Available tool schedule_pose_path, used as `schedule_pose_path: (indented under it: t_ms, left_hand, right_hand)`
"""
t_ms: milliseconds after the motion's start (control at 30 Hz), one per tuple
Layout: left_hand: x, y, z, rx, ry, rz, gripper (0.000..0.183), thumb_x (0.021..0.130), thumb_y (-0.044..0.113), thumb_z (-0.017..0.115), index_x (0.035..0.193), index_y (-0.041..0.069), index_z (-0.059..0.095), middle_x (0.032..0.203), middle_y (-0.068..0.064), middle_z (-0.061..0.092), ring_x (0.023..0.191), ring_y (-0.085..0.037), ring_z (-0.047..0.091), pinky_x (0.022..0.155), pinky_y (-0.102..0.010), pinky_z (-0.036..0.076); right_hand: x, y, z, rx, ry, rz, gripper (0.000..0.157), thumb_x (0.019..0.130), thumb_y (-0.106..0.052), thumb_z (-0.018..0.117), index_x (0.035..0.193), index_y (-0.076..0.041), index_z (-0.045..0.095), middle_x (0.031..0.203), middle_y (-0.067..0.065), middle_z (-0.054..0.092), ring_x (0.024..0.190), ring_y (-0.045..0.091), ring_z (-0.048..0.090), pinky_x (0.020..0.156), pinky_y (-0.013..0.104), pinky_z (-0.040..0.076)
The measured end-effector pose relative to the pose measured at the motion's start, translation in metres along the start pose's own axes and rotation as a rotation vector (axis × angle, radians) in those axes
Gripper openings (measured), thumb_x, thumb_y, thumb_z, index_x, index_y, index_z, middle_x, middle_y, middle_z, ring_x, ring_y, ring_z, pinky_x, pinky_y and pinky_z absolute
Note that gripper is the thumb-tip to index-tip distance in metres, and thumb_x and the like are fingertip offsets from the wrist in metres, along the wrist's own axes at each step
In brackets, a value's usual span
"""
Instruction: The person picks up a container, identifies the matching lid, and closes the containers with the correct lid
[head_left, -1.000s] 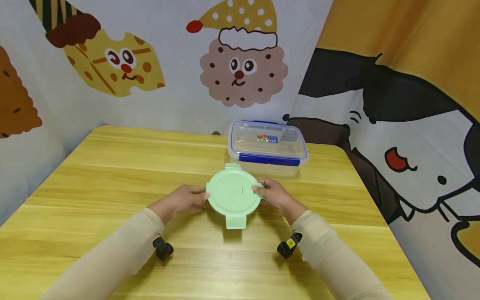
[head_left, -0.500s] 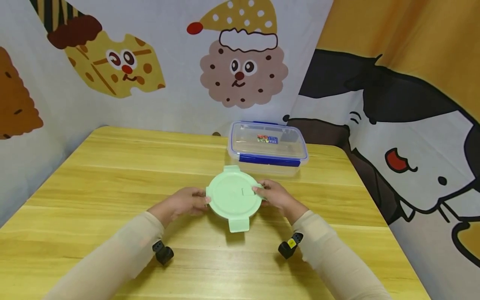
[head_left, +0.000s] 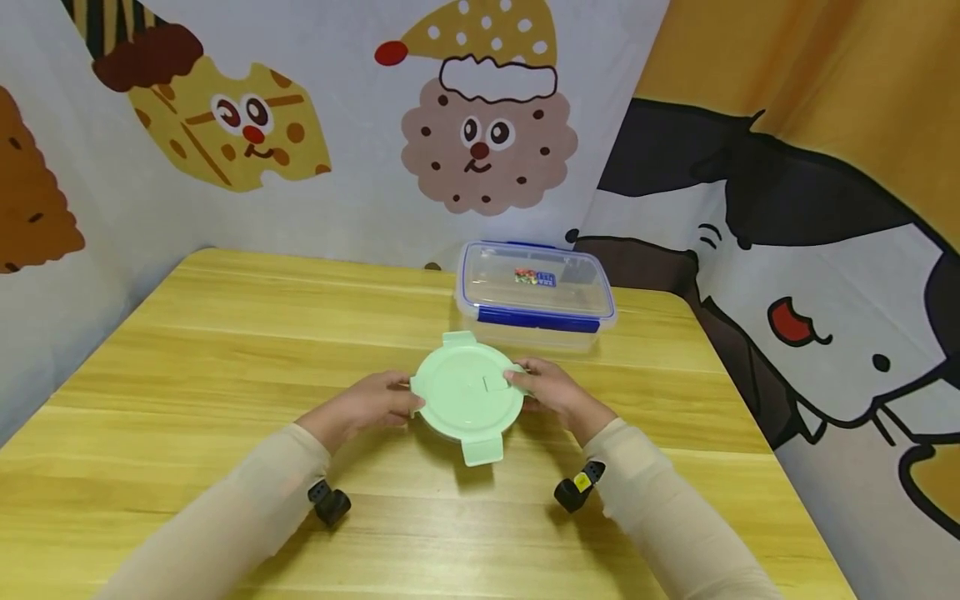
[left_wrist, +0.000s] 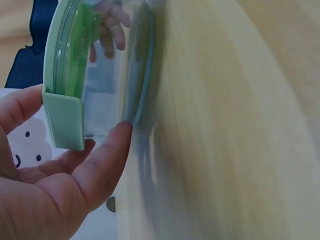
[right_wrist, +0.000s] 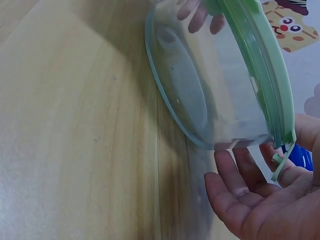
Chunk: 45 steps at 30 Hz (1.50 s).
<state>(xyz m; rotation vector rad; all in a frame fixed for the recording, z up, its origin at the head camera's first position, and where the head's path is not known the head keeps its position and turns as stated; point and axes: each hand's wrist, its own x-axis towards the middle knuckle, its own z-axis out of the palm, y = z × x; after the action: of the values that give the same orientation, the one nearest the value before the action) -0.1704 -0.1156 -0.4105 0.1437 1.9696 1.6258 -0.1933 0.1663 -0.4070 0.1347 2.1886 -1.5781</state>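
A round glass food container with a pale green lid (head_left: 468, 392) stands at mid-table between both hands. Its front latch flap (head_left: 482, 451) points towards me, angled slightly right. My left hand (head_left: 375, 400) holds its left side, thumb at the lid's edge and fingers against the glass near the base (left_wrist: 107, 107). That side's flap (left_wrist: 65, 122) hangs down along the wall. From the right, my right hand (head_left: 558, 390) grips the rim, its thumb on top of the lid and fingers underneath. The right-hand flap (right_wrist: 283, 162) stands out from the glass, beside the fingers.
Behind the round container sits a clear rectangular box (head_left: 536, 287) with blue latches, its lid on. The wooden table (head_left: 247, 333) ends at a printed cloth wall (head_left: 360, 217). Small black cameras (head_left: 330, 502) are worn at both wrists.
The round container has turned a little counterclockwise: its front flap moved right and its back flap left. Both hands stay at its sides. The rectangular box has not moved.
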Motion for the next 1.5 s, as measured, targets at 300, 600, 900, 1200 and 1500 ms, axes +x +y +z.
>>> schedule_pose_path:
  t_ms: [300, 600, 900, 1200, 1500]
  left_hand:
    - [0.01, 0.012, 0.004, 0.067, 0.07, -0.037, 0.054, 0.097, 0.019, 0.054, 0.14, -0.009, 0.039, 0.131, -0.024, 0.053, 0.112, -0.031, 0.058, 0.093, -0.041, 0.052]
    - [0.019, 0.016, 0.006, 0.073, 0.109, -0.062, 0.048, 0.098, 0.018, 0.053, 0.138, -0.007, 0.043, 0.127, -0.021, 0.056, 0.103, -0.023, 0.06, 0.087, -0.035, 0.054]
    - [0.02, 0.018, 0.006, 0.114, 0.126, -0.053, 0.044, 0.096, 0.017, 0.056, 0.133, -0.005, 0.048, 0.123, -0.02, 0.057, 0.098, -0.023, 0.06, 0.083, -0.036, 0.055]
    - [0.019, 0.018, 0.007, 0.122, 0.15, -0.052, 0.043, 0.096, 0.016, 0.056, 0.132, -0.005, 0.049, 0.125, -0.021, 0.056, 0.101, -0.025, 0.06, 0.086, -0.037, 0.054]
    - [0.018, 0.019, 0.009, 0.128, 0.151, -0.043, 0.044, 0.097, 0.016, 0.056, 0.132, -0.007, 0.047, 0.126, -0.023, 0.055, 0.102, -0.026, 0.059, 0.086, -0.036, 0.054]
  right_hand:
    - [0.004, -0.002, 0.0, 0.028, -0.012, 0.005, 0.045, 0.1, -0.022, 0.054, 0.139, 0.0, 0.046, 0.127, 0.017, 0.055, 0.099, 0.019, 0.059, 0.091, 0.04, 0.053]
    - [0.004, -0.006, 0.002, 0.036, 0.018, 0.021, 0.05, 0.1, -0.027, 0.053, 0.142, -0.002, 0.042, 0.124, 0.016, 0.057, 0.1, 0.022, 0.061, 0.095, 0.044, 0.051]
    - [-0.007, -0.004, 0.005, 0.049, 0.067, 0.035, 0.064, 0.097, -0.03, 0.058, 0.149, -0.003, 0.03, 0.143, 0.022, 0.042, 0.118, 0.033, 0.055, 0.099, 0.048, 0.047]
    - [-0.031, 0.008, 0.007, 0.119, 0.044, 0.079, 0.077, 0.093, -0.034, 0.065, 0.148, 0.002, 0.025, 0.128, 0.021, 0.058, 0.118, 0.032, 0.057, 0.089, 0.044, 0.054]
    - [-0.028, 0.021, 0.008, 0.192, -0.03, 0.086, 0.075, 0.084, -0.042, 0.072, 0.136, 0.003, 0.043, 0.12, 0.014, 0.063, 0.112, 0.025, 0.061, 0.09, 0.044, 0.053]
